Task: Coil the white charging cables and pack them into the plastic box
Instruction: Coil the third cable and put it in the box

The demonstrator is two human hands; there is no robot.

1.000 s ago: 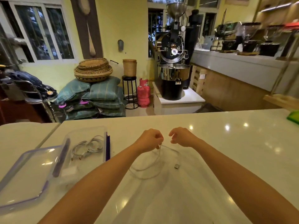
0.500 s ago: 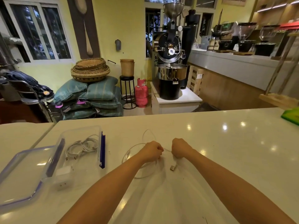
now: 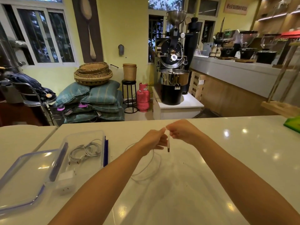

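Fingers (image 3: 172,129) of your right hand (image 3: 182,132) are curled, pinching the white cable (image 3: 151,165) just above its plug (image 3: 168,149), which hangs down between your hands. Your left hand (image 3: 152,141) has its fingers curled round the same cable, close against the right fingertips. Both hands are raised above the desk (image 3: 227,151). The rest of the cable lies in loose loops on the desk beneath your left wrist. The plastic box (image 3: 84,133) stands open to the left, holding coiled white cables (image 3: 87,151) and a white charger block (image 3: 66,177). Its lid (image 3: 24,181) lies against the box's left side.
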